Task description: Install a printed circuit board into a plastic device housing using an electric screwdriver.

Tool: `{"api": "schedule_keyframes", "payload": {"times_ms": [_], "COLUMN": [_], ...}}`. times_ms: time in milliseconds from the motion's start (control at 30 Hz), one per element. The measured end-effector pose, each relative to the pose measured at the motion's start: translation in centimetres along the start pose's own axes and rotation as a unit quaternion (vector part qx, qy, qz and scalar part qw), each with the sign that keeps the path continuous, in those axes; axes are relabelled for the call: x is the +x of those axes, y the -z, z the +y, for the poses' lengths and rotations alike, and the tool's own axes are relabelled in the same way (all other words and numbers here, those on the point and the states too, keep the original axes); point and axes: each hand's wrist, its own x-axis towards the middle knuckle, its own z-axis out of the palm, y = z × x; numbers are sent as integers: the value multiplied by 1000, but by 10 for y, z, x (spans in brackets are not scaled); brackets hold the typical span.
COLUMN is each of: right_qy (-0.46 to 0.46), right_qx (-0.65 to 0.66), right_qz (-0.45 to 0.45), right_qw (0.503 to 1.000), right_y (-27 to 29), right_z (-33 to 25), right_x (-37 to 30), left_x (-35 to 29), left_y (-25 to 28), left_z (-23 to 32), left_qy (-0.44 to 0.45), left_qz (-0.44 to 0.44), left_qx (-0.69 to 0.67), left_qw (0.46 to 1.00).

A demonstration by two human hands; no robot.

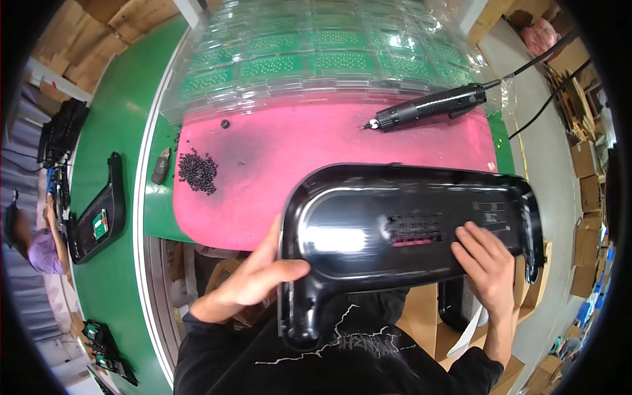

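Note:
A large, glossy black plastic housing (pixel 355 257) with rounded corners and a raised rim is held up over the near edge of the pink mat (pixel 316 138). Its left end is gripped by my left hand (pixel 260 273), thumb on the near face and the other fingers hidden behind the rim. My right hand (pixel 486 266) lies against the right half of the face, fingers stretched out and flat. Beyond the housing, a black electric screwdriver (pixel 431 108) rests on the mat, bit pointing left. A pile of small black screws (pixel 197 172) lies at the mat's left side.
Clear plastic trays holding green circuit boards (pixel 336 59) are stacked at the back. Left, a green bench (pixel 128 217) bears another black housing (pixel 117 204) with a small board inside. A person in purple (pixel 46 250) is at far left. Cardboard boxes (pixel 421 316) stand below right.

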Motion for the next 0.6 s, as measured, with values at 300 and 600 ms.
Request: {"api": "schedule_keyframes", "payload": {"times_ms": [300, 600], "right_qy": [23, -22], "right_qx": [81, 62], "right_qz": [-79, 129], "right_qw": [993, 989], "right_y": [-10, -5], "right_z": [-10, 38], "right_x": [83, 258], "left_x": [15, 116], "left_y": [37, 56], "left_z": [64, 57], "left_qy": [-165, -303], "left_qz": [272, -23], "left_qx": [734, 805], "left_qw": [600, 509]}}
